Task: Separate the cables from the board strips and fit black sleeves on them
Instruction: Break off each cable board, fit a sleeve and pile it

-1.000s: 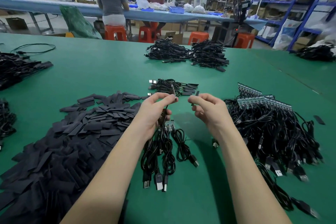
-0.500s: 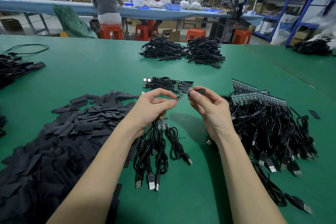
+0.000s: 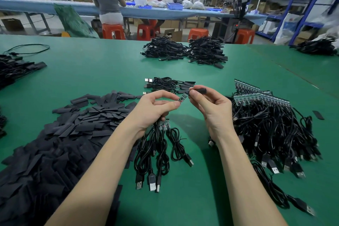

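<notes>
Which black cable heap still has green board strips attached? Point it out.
The heap at the right hand's side: rows of green board strips line its far edge. The two far heaps show only sleeved cables.

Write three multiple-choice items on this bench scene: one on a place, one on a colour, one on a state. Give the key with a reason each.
1. Where does the pile of loose black sleeves lie?
A. On the person's left
B. On the person's right
C. On the far blue table

2. What colour is the table top?
A. Grey
B. Green
C. White

3. What is the right hand doing?
A. Resting flat on the table
B. Pinching a black sleeve
C. Pulling a plug from the pile

Key:
1 A: the flat sleeves spread out beside the left forearm, while the heap of cables on board strips lies on the right.
2 B: green shows all round the piles.
3 B: its fingertips pinch one black sleeve, whose open end meets the small board pinched in the left hand.
</notes>
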Tool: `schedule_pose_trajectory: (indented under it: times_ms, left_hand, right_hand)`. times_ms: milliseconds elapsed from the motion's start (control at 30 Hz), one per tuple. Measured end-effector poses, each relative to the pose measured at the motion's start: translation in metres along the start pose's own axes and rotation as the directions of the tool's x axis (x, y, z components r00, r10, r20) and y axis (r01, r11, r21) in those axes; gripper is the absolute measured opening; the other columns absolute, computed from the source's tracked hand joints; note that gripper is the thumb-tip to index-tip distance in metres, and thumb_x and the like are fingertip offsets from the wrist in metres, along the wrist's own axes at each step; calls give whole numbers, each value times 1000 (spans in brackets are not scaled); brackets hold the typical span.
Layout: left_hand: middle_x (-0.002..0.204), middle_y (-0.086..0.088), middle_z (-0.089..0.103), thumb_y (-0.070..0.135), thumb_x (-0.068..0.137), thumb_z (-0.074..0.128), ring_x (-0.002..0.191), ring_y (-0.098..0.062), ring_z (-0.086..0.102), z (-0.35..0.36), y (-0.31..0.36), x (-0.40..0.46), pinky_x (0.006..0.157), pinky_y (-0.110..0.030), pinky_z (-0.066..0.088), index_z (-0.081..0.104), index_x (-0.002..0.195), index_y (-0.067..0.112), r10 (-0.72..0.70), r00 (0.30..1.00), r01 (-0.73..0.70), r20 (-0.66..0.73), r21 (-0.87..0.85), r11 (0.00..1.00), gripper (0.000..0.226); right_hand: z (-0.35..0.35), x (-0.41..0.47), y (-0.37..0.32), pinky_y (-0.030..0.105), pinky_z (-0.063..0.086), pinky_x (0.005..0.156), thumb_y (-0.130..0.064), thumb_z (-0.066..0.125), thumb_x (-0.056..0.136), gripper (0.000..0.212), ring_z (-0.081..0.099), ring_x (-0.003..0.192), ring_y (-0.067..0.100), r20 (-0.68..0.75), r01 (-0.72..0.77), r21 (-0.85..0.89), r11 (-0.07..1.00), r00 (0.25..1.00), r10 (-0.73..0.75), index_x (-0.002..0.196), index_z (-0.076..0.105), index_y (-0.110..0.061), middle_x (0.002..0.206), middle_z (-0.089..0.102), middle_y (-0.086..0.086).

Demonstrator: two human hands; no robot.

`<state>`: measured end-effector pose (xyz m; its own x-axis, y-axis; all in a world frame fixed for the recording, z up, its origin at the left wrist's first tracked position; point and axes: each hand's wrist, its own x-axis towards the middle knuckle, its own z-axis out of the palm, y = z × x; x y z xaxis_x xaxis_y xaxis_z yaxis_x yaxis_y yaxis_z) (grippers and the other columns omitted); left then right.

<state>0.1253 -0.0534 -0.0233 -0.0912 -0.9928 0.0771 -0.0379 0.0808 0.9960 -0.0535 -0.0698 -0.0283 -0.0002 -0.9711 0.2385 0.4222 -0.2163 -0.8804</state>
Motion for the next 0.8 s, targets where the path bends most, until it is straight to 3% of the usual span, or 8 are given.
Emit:
schedule_pose_trajectory:
  times_ms: [400,533,667,800]
  left_hand:
    - [75,1,67,23,84,80,58,-7,47,-4,-1,1,55,-18,45,76,86,30,2,999,-1,41,-7,1000,8]
    - [72,2,68,24,82,81,62,-9,49,-10,0,-2,58,-18,44,76,88,27,14,993,-16,115,21,1000,8]
    - [86,3,77,24,80,81,73,-2,64,-13,4,-4,64,-11,46,75,86,30,37,978,-51,207,65,997,10]
    - [83,3,73,26,80,79,68,-4,60,-11,6,-5,65,-15,47,73,92,27,61,977,-71,203,43,997,13]
  right_hand:
    - [-2,0,1,23,57,81,0,79,80,17,71,84,15,50,0,-21,1000,999,1,84,82,-16,89,77,7]
    - [-8,0,-8,20,56,79,-11,80,71,14,72,84,13,174,-104,-27,994,979,107,83,81,-17,91,78,6]
    - [-16,0,-18,21,57,78,-15,82,69,18,71,80,13,326,-132,-190,973,926,189,86,81,-18,90,77,8]
    - [-11,0,-17,21,57,76,-17,84,66,20,71,77,15,305,-150,-181,972,931,200,85,80,-16,87,76,10]
